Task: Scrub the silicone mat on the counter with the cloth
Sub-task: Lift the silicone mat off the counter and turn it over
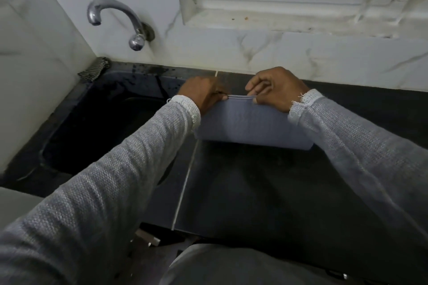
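Note:
A blue-grey silicone mat lies folded double on the dark counter, its two free edges stacked at the far side. My left hand pinches those edges at the left end. My right hand pinches them at the right end, fingers curled over the top. Both sleeves cover the mat's side edges. No cloth for scrubbing shows apart from a dark mesh scrubber in the far left corner.
A black sink sits left of the mat, with a chrome tap on the marble wall above it. A window sill runs above the counter. A pale seam crosses the counter front to back.

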`<state>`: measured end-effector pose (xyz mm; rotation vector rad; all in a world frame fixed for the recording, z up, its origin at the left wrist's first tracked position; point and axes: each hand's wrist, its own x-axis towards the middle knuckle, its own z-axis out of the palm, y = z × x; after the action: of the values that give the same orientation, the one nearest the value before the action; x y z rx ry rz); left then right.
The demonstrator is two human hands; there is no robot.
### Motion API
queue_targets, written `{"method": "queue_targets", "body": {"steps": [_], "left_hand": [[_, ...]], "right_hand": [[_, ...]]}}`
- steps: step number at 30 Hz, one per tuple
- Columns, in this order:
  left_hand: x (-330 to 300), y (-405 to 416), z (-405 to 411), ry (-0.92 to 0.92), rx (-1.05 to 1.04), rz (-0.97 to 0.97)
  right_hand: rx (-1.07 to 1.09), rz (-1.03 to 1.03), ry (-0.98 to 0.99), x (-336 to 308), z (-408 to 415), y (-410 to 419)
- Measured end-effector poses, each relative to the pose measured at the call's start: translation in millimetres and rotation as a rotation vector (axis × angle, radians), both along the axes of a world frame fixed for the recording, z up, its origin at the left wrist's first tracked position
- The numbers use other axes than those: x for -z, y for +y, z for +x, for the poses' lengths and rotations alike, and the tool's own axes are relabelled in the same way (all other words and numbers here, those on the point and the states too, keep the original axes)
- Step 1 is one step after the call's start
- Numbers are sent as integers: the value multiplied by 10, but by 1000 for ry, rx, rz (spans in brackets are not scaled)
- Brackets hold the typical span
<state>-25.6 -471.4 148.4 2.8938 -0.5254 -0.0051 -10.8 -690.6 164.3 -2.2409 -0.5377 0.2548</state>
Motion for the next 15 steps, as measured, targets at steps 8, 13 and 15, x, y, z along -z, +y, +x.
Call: {"method": "queue_targets", "body": {"steps": [8, 13, 15], "left_hand": [[304, 299, 15, 72, -9, -95], [411, 299, 72, 95, -24, -145], [465, 299, 99, 95, -24, -168]], "right_hand": [[-54, -99, 31, 292, 125, 330], [-83, -114, 86, 397, 214, 351], [-87, -107, 118, 424, 263, 333]]}}
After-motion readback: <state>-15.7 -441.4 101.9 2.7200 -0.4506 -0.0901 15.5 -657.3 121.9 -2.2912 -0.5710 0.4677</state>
